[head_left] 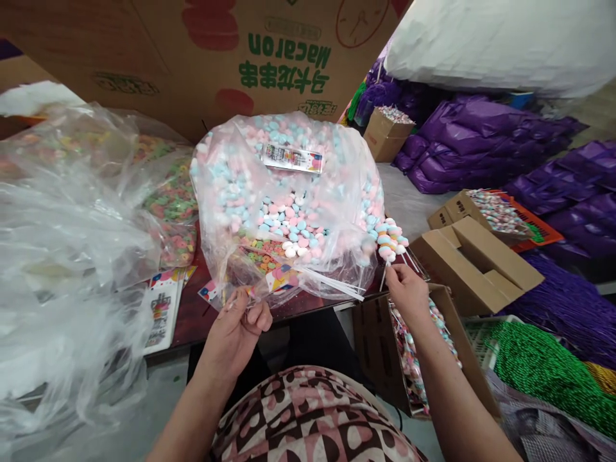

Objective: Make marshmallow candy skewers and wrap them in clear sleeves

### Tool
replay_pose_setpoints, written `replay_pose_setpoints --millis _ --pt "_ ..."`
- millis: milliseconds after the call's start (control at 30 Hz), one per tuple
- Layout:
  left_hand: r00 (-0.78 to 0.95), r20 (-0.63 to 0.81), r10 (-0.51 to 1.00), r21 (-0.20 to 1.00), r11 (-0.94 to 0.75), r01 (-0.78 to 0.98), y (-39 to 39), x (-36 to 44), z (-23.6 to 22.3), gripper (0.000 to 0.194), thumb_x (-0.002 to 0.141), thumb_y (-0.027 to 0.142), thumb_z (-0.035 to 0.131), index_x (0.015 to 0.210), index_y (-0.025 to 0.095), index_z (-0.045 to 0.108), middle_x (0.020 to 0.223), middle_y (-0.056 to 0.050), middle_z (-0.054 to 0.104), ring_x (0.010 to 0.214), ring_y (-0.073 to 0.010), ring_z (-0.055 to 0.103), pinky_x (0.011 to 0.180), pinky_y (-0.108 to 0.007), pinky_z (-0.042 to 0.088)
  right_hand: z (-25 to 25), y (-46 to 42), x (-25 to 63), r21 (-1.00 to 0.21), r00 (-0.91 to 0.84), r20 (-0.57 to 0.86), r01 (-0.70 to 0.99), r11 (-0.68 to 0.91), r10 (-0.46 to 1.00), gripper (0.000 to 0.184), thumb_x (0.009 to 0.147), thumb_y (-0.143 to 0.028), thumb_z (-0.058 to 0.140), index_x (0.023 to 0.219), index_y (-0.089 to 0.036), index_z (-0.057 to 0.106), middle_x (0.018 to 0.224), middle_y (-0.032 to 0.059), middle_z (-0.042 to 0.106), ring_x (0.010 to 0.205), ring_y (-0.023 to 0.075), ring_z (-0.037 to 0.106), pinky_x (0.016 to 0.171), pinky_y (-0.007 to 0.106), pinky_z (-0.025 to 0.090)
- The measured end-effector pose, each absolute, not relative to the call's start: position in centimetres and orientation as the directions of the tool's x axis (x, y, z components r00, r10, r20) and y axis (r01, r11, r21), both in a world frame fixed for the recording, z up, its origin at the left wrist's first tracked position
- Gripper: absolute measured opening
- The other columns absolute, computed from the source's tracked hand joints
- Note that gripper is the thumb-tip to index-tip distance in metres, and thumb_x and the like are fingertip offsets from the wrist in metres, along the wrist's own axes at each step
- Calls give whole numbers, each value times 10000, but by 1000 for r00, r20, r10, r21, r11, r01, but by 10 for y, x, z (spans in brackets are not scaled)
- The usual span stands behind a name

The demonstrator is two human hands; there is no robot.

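At the bottom centre of the frame is a patterned garment (308,417), with the forearms reaching up on either side of it. The right hand (408,292), right of centre, pinches the stick end of the candy skewers (391,239) between thumb and fingers; their pink, blue, orange and white pieces stand just above the fingertips, tilted slightly and overlapping, so I cannot count them. Beneath that forearm, at lower right, an open carton (370,346) holds more skewers. The left hand (238,324), left of centre, has its fingers curled with the thumb close against them at the near edge of the clear plastic; whether anything is caught there I cannot tell. The held skewers are well apart from it. Just beyond the hands, on the dark red table (185,314), loose white sticks (337,285) lie between them, near small ring-shaped candies (264,253). Farther up the middle, a big clear bag (205,186) gapes over pastel candies (293,224), with a printed packet (293,158) on top. Behind it, a large carton with upside-down lettering (158,38) fills the top, and purple packs (466,138) are piled at upper right.
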State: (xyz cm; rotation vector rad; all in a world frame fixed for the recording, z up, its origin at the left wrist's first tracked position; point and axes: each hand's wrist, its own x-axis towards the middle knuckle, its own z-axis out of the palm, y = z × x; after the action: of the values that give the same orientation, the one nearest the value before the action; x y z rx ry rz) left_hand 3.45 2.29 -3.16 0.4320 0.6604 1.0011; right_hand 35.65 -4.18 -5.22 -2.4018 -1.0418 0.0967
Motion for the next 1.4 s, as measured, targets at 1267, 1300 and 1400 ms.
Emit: replay_pose_setpoints --millis 1267,1300,1400 --pt "300 -149 942 898 256 -358 33 1 -39 285 803 427 730 762 169 617 532 68 400 475 -58 394 505 -209 375 0 -63 300 -714 74 368 662 230 927 93 835 -208 676 882 -263 736 781 11 682 712 152 632 662 259 508" --pt "287 -133 949 909 232 -347 32 1 -36 293 800 432 731 753 168 613 539 66 407 480 -59 398 508 -211 378 -1 -64 299 -707 89 379 670 226 921 93 833 -212 681 883 -261 743 778 12 687 712 154 635 667 263 508" --pt "258 -99 961 940 176 -294 31 -1 -30 308 789 442 737 738 166 609 559 54 446 491 -63 420 507 -215 374 -5 -67 296 -723 152 364 668 176 919 81 834 -242 685 857 -267 759 762 9 710 686 157 653 648 263 517"
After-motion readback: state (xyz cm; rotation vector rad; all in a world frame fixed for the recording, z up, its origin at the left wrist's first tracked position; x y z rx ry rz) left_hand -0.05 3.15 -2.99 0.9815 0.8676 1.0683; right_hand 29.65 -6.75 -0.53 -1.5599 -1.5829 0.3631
